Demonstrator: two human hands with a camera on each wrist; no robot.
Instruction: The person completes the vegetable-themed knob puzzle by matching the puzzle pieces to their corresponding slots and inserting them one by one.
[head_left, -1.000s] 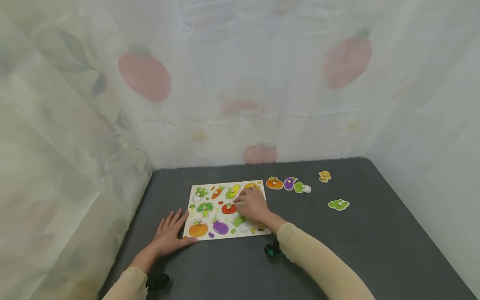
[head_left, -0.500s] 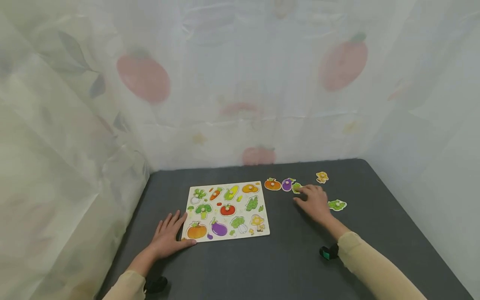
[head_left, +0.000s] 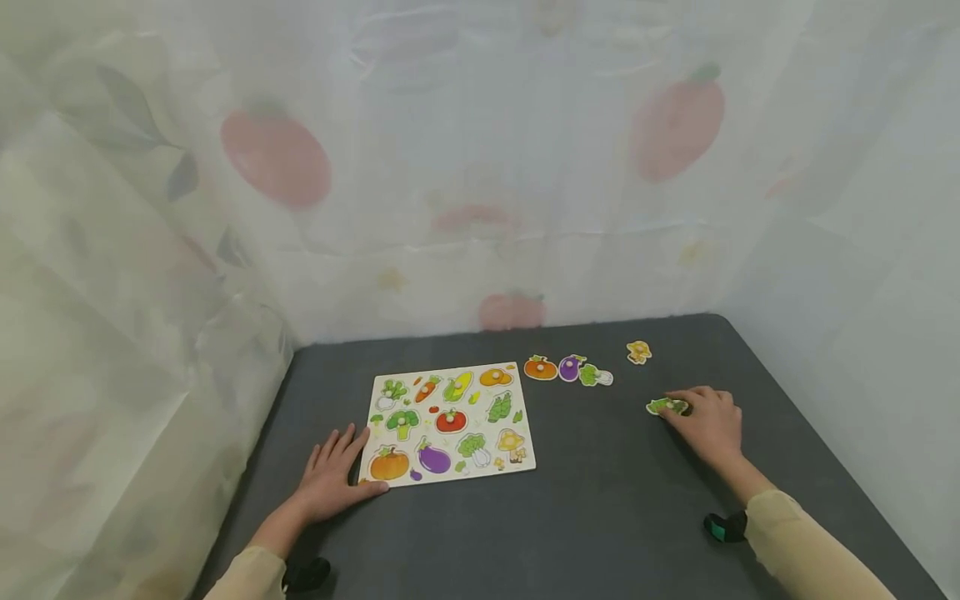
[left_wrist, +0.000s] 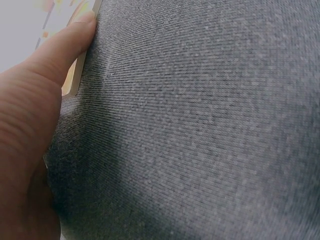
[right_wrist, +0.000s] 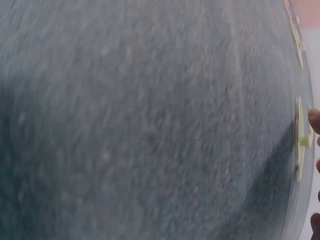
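A white vegetable puzzle board (head_left: 480,487) lies left of centre in the head view. Knobbed pieces such as the tomato (head_left: 451,422) and the broccoli (head_left: 403,424) sit in it. My left hand (head_left: 330,477) rests at its left side, fingers spread, the thumb (left_wrist: 67,42) over the near corner. On the right, my right hand (head_left: 708,423) is at a green pea-pod puzzle piece (head_left: 657,406), thumb and fingers around its knob. In the right wrist view that piece (right_wrist: 299,135) shows edge-on, with a fingertip (right_wrist: 314,120) beside the knob and a gap between them.
Pumpkin (head_left: 540,368), eggplant (head_left: 570,368) and bok choy (head_left: 596,376) pieces lie in a row right of the board. A mushroom piece (head_left: 639,352) lies further right. A white printed curtain (head_left: 480,167) encloses the dark table (head_left: 585,517) at the back and sides.
My right hand has moved right from the board, past the bok choy piece, to the pea-pod piece. The left hand stays at the board, and the view shifts slightly.
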